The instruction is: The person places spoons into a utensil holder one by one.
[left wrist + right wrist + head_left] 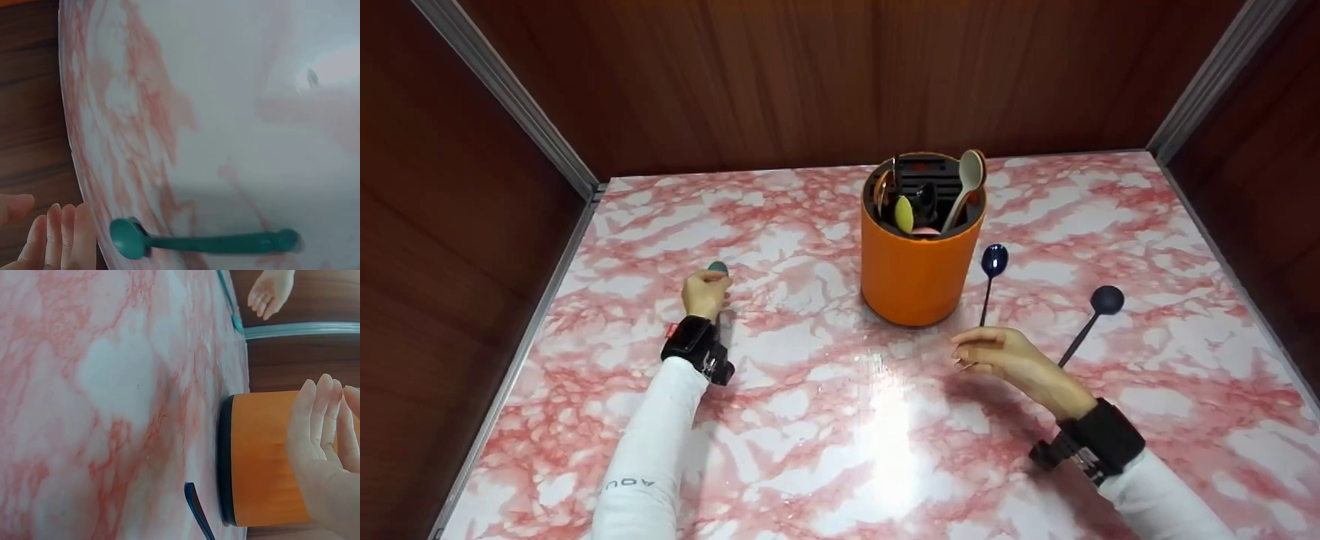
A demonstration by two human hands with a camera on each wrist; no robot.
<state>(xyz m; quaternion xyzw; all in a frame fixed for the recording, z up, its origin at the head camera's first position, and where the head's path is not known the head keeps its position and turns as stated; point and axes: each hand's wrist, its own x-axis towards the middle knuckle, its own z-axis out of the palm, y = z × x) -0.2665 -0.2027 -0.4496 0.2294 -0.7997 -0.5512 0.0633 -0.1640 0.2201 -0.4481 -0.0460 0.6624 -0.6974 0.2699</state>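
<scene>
My left hand (706, 292) hovers over the table on the left, fingers loosely bent with nothing in them. Under and beyond it lies a green spoon (214, 243), apart from the fingers in the left wrist view; in the head view the hand hides most of it. On the right, my right hand (1011, 360) is held above the table near the handle end of a dark blue spoon (994, 260). Its fingers are relaxed and slightly bent, holding nothing. A dark round-headed spoon (1108, 300) lies farther right, its handle partly behind the right wrist.
An orange utensil holder (915, 281) with a black slotted top stands toward the back, several utensils in it, including a pale spoon (971, 171) and a yellow-green one (904, 214). Wood-grain panels (750, 82) enclose the pink marbled table (802, 420) at the back and sides.
</scene>
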